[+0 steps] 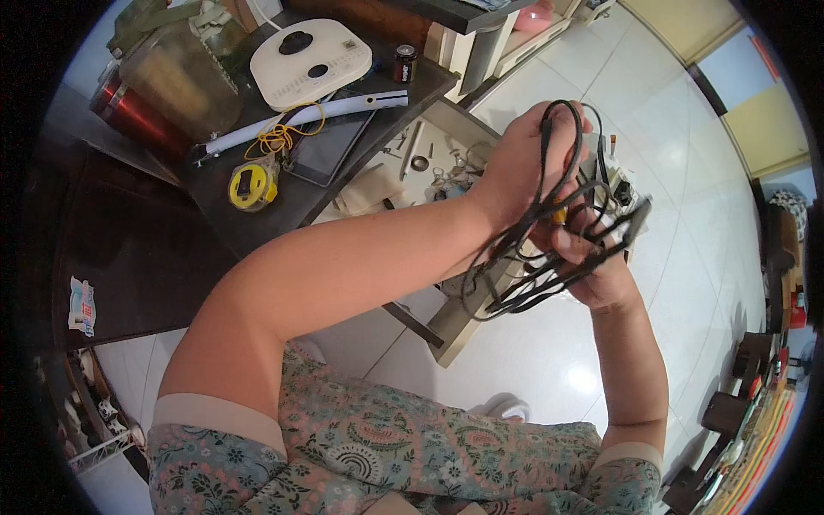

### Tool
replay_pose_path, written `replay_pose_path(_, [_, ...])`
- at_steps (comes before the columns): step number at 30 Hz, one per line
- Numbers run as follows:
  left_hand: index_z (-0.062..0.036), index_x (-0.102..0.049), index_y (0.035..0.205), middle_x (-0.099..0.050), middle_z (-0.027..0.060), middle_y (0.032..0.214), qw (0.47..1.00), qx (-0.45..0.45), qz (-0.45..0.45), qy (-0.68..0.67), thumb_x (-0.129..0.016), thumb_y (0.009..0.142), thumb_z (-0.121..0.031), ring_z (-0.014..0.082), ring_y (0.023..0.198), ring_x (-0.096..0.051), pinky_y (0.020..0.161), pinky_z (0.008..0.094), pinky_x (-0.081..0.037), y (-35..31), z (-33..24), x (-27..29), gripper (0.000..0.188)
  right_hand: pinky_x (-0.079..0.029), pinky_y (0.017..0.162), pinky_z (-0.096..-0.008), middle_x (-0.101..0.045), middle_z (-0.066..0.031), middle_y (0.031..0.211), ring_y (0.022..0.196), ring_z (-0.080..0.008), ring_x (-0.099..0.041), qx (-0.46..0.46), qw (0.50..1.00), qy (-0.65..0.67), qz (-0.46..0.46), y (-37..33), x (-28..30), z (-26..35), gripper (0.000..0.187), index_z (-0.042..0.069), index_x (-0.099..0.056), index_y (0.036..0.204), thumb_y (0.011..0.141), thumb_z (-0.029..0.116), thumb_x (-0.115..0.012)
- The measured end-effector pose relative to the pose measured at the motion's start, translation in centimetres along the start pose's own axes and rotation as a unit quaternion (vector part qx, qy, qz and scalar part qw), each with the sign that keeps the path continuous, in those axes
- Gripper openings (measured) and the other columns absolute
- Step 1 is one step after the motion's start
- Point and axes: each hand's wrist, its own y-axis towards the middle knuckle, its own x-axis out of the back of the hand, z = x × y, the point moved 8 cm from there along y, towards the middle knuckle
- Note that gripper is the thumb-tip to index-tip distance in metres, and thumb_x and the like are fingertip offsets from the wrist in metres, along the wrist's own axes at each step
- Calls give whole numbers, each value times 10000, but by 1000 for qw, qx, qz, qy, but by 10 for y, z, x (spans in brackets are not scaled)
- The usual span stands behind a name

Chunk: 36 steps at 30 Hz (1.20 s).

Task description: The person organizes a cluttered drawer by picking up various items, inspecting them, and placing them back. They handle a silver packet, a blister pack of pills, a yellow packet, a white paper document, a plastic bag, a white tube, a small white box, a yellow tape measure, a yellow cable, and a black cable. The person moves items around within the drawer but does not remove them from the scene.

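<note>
A tangled black cable (549,163) hangs in long loops around both of my hands, above an open drawer (468,330). My left hand (522,153) is closed on the upper loops, its fingers turned away and partly hidden. Just below and to the right, my right hand (594,262) grips the lower part of the bundle, thumb bent inward. A small yellow piece (560,213) shows between the hands; whether it is a plug on the cable I cannot tell. Under the hands, the drawer holds small metal pieces (419,163) and other odds and ends.
On the dark tabletop (225,225) lie a yellow tape measure (252,183), a dark tablet-like slab (330,150), a white strip (300,123), a white appliance (309,64), a battery (405,63) and a red cylinder (142,107). White floor tiles (704,249) extend to the right.
</note>
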Motion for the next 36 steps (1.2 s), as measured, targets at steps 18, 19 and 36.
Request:
replay_pose_path(18, [-10,-555,1090,-593,22,956,866,171,168,438,-588,898,-152,111,914,-567,842,270,-458,-14,32,73,241,-319,388,-182,-460,29,705,505,-48,-394,58,981,-37,-182,-63,85,79,410,74,-467,1265,922,275,-564])
replay_pose_path(19, [-14,-558,1089,-594,23,947,863,201,172,430,-586,898,-155,110,897,-571,827,273,-460,-17,38,82,239,-351,387,-179,-477,13,733,530,-60,-451,77,985,-66,-142,-66,82,88,413,61,-471,1240,909,279,-584])
replay_pose_path(36, [-36,-574,1053,-579,119,1034,660,221,320,643,-570,844,-172,276,984,-575,834,384,-457,-81,91,103,249,-542,616,-281,-624,-109,1013,733,-166,-613,-292,908,-64,-293,-164,209,-80,265,20,-528,1128,884,100,-594])
